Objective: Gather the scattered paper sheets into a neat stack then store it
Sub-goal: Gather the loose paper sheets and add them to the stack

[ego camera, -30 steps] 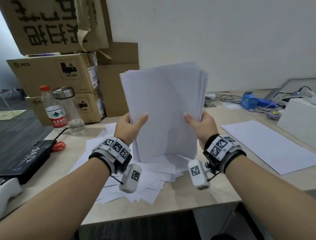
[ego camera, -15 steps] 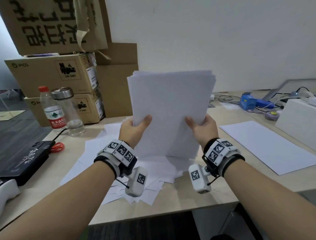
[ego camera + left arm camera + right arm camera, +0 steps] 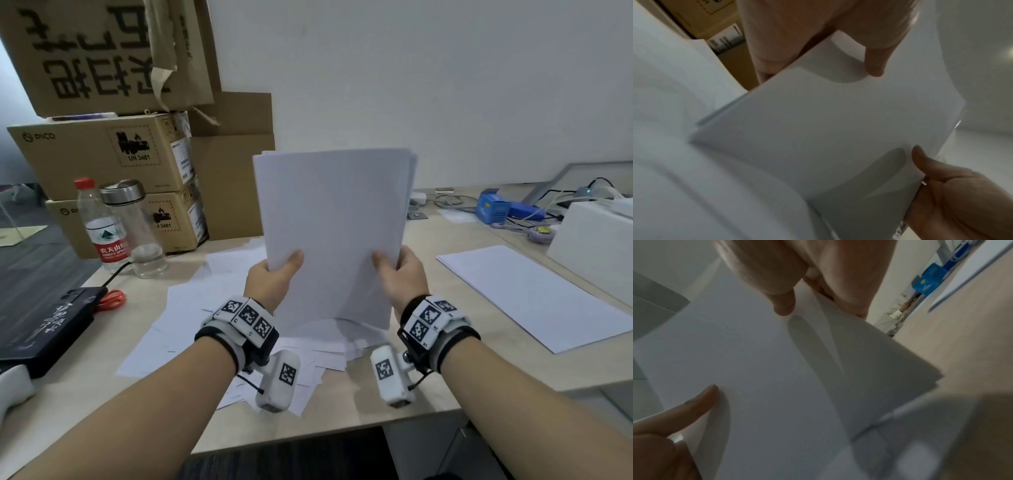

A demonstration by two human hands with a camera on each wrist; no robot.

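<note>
Fingers of left hand [image 3: 274,279] and right hand [image 3: 399,279] pinch the upright paper stack [image 3: 334,222] at its side edges

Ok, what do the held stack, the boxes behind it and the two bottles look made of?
Stack of sheets: thin matte white paper, bowing near its lower edge. Cardboard boxes: brown corrugated-looking card, torn tape. Red-capped bottle: clear, probably plastic. Taller bottle: clear glass or plastic, cannot tell; shiny metal-looking lid.

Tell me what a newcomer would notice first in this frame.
The upright stack of white sheets held at centre, the left hand and right hand gripping its lower edges. Beneath it, loose sheets lie scattered on the desk. Cardboard boxes tower at the back left.
</note>
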